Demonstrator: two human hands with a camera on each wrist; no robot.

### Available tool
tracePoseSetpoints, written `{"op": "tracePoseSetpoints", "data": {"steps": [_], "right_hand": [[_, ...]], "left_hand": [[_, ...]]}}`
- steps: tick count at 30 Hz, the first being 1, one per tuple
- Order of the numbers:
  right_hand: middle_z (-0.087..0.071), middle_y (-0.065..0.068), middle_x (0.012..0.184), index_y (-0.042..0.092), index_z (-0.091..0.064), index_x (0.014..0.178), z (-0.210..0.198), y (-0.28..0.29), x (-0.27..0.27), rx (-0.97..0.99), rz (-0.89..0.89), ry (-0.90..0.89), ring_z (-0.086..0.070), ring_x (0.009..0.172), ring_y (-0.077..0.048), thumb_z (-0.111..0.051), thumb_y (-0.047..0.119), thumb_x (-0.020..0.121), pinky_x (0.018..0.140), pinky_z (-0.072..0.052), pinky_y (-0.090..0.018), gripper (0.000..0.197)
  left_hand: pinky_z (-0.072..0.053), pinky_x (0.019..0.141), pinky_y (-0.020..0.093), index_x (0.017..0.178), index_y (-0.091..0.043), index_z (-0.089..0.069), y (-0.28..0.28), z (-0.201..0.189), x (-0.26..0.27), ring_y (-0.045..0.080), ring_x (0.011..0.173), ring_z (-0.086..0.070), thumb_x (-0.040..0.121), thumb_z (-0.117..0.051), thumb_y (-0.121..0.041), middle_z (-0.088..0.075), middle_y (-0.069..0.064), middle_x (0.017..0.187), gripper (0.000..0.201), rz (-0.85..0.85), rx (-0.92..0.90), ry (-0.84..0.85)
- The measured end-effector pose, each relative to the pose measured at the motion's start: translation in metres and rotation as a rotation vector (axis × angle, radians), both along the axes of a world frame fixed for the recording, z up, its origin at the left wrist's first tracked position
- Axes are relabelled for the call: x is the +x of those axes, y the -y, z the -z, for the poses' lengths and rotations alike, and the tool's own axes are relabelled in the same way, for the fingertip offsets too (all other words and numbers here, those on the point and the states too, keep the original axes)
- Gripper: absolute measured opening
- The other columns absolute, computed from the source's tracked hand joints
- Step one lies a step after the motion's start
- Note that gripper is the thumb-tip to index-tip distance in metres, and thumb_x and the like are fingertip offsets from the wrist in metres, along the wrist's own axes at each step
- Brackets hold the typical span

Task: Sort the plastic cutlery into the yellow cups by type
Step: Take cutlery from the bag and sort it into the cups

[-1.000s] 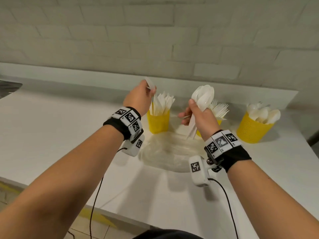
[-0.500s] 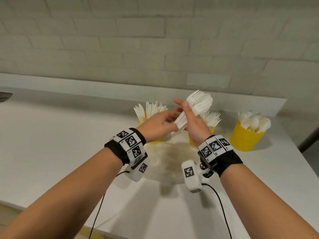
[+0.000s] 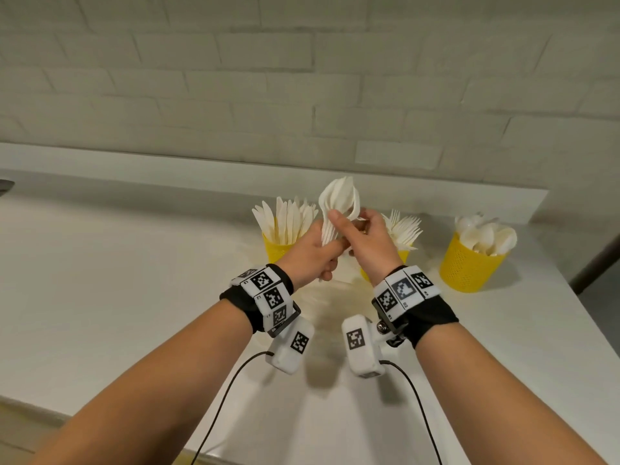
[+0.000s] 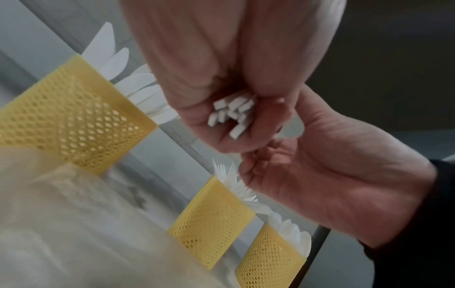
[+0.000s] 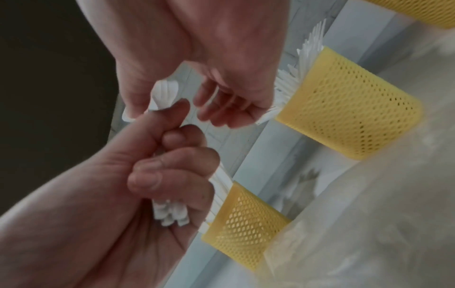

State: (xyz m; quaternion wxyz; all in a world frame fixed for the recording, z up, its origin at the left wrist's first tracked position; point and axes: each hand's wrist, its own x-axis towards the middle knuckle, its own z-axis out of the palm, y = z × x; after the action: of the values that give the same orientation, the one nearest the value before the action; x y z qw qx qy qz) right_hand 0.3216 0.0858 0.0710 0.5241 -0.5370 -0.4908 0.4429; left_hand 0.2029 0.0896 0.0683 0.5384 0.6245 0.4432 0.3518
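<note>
Left hand (image 3: 310, 255) gripped the handles of a spoon bundle (image 3: 339, 203) held above the table (image 3: 100, 280), in front of the knife cup (image 3: 276, 248) and fork cup (image 3: 401, 255). Right hand (image 3: 367, 243) pinched the bundle near the bowls. Spoon cup (image 3: 469, 266) stood far right.

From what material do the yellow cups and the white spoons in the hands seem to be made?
Yellow cups: likely moulded plastic, matte; the wall is a regular mesh of small holes, seen closely in the left wrist view.
Bundle of spoons: thin white plastic, slightly glossy; the bowls look faintly translucent. The left hand grips the handles, and the right hand pinches the bundle higher up.
</note>
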Motion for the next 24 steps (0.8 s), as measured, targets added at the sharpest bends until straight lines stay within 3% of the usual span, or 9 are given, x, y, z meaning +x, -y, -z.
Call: {"op": "tracePoseSetpoints", "data": {"steps": [4, 6, 9, 13, 15, 17, 20, 22, 24], "right_hand": [[-0.067, -0.013, 0.092, 0.009, -0.056, 0.105, -0.004, 0.006, 0.003, 0.083, 0.043, -0.170, -0.067, 0.084, -0.023, -0.075, 0.023, 0.079, 0.080, -0.057, -0.037, 0.035], [-0.069, -0.016, 0.090, 0.003, -0.057, 0.110, -0.006, 0.007, 0.005, 0.088, 0.013, -0.229, -0.067, 0.082, -0.024, -0.069, 0.020, 0.085, 0.078, -0.058, -0.036, 0.033], [-0.069, -0.020, 0.093, 0.000, -0.054, 0.113, -0.004, 0.006, 0.008, 0.093, -0.001, -0.231, -0.068, 0.082, -0.025, -0.056, 0.026, 0.094, 0.080, -0.058, -0.040, 0.031], [-0.055, -0.002, 0.071, 0.014, -0.042, 0.112, -0.008, 0.002, 0.012, 0.126, 0.158, -0.247, -0.061, 0.062, -0.015, -0.044, 0.036, 0.098, 0.070, -0.056, -0.036, 0.027], [-0.045, 0.002, 0.064, 0.018, -0.042, 0.110, -0.012, 0.001, 0.014, 0.158, 0.208, -0.200, -0.050, 0.049, -0.009, -0.045, 0.040, 0.097, 0.054, -0.050, -0.031, 0.026], [-0.043, 0.004, 0.063, 0.021, -0.049, 0.096, -0.017, 0.002, 0.012, 0.188, 0.166, -0.120, -0.042, 0.047, -0.006, -0.057, 0.041, 0.091, 0.051, -0.038, -0.027, 0.022], [-0.054, 0.005, 0.071, 0.018, -0.060, 0.086, -0.019, 0.004, 0.001, 0.222, 0.096, 0.089, -0.052, 0.063, -0.009, -0.077, 0.039, 0.074, 0.062, -0.043, -0.021, 0.029], [-0.057, 0.009, 0.072, 0.018, -0.060, 0.085, -0.019, 0.003, -0.007, 0.243, 0.142, 0.186, -0.054, 0.065, -0.006, -0.079, 0.038, 0.072, 0.061, -0.042, -0.016, 0.031], [-0.060, 0.011, 0.072, 0.020, -0.060, 0.085, -0.018, 0.001, -0.010, 0.256, 0.203, 0.182, -0.056, 0.067, -0.002, -0.077, 0.037, 0.074, 0.062, -0.044, -0.016, 0.026]], "left_hand": [[-0.034, 0.042, 0.022, 0.103, -0.021, -0.042, 0.001, 0.003, 0.000, 0.007, 0.044, -0.037, 0.095, -0.056, -0.024, -0.041, -0.001, 0.063, 0.016, -0.047, 0.046, 0.013], [-0.034, 0.041, 0.021, 0.100, -0.025, -0.044, 0.002, 0.004, 0.000, 0.006, 0.043, -0.037, 0.096, -0.054, -0.030, -0.041, -0.002, 0.063, 0.012, -0.043, 0.062, 0.045], [-0.041, 0.040, 0.022, 0.107, -0.019, -0.047, 0.004, 0.001, -0.001, 0.010, 0.044, -0.044, 0.097, -0.049, -0.038, -0.048, 0.001, 0.068, 0.022, -0.039, 0.076, 0.076], [-0.055, 0.047, 0.032, 0.108, -0.018, -0.042, 0.006, 0.001, -0.002, 0.017, 0.057, -0.060, 0.098, -0.048, -0.036, -0.059, 0.006, 0.081, 0.022, -0.053, 0.027, 0.080], [-0.055, 0.048, 0.033, 0.101, -0.018, -0.036, 0.003, 0.006, -0.001, 0.016, 0.055, -0.055, 0.098, -0.049, -0.032, -0.056, 0.007, 0.076, 0.019, -0.110, 0.054, 0.020], [-0.047, 0.046, 0.029, 0.090, -0.022, -0.034, -0.004, 0.013, -0.001, 0.013, 0.051, -0.044, 0.098, -0.049, -0.031, -0.046, 0.003, 0.067, 0.020, -0.198, 0.192, -0.138], [-0.037, 0.050, 0.024, 0.110, -0.010, -0.037, -0.006, 0.015, 0.005, 0.012, 0.056, -0.044, 0.098, -0.048, -0.027, -0.046, -0.001, 0.070, 0.023, -0.271, 0.334, -0.267], [-0.049, 0.072, 0.028, 0.129, -0.004, -0.034, -0.003, 0.014, 0.012, 0.022, 0.082, -0.060, 0.099, -0.046, -0.019, -0.061, 0.009, 0.096, 0.036, -0.276, 0.385, -0.279], [-0.049, 0.089, 0.033, 0.133, -0.007, -0.034, 0.000, 0.016, 0.017, 0.024, 0.104, -0.059, 0.097, -0.045, -0.014, -0.059, 0.011, 0.117, 0.038, -0.276, 0.416, -0.270]]}}
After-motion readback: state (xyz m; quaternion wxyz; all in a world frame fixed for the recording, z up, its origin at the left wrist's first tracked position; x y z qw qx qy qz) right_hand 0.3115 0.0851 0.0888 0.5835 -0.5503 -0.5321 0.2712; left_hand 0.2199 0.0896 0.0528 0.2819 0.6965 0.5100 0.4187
